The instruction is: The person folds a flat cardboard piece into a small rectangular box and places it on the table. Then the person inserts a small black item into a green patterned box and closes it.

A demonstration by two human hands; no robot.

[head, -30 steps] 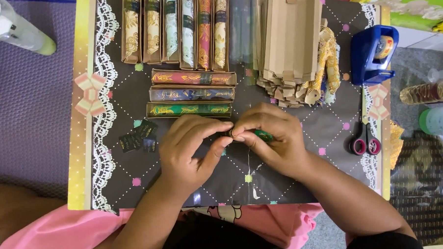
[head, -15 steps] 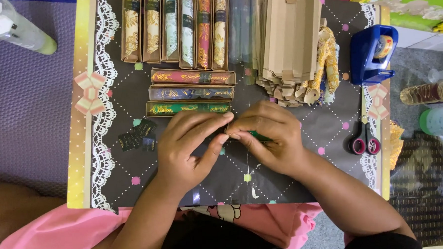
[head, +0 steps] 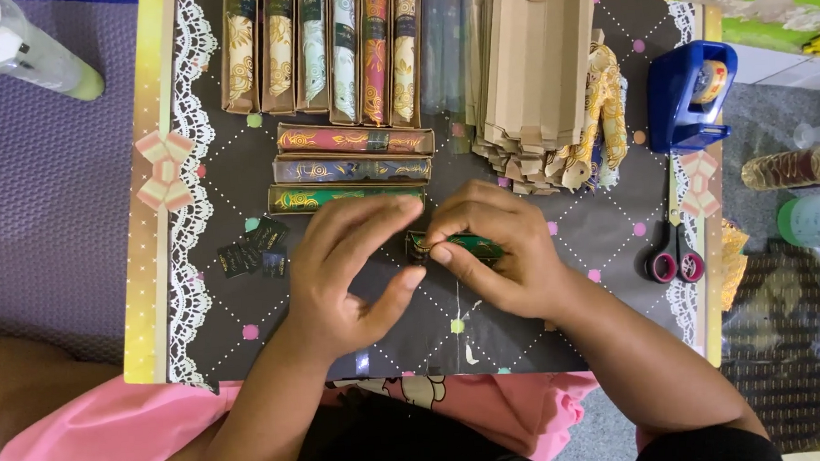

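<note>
Both hands meet at the board's [head: 251, 354] middle: right hand [head: 506, 254] pinches a green roll [head: 470, 248], left hand's [head: 348, 269] fingers curl loosely beside it; eight boxed rolls [head: 352, 140] lie finished, flat boxes [head: 532, 72] remain stacked

Glossy green roll [head: 470, 247], matt kraft cardboard sleeves [head: 531, 67]

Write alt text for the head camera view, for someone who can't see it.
Two hands meet over a dark patterned board: the right hand pinches a small green stick, with the left hand beside it. Patterned boxed sticks, folded cardboard sleeves, a blue tape dispenser and scissors surround them.
</note>
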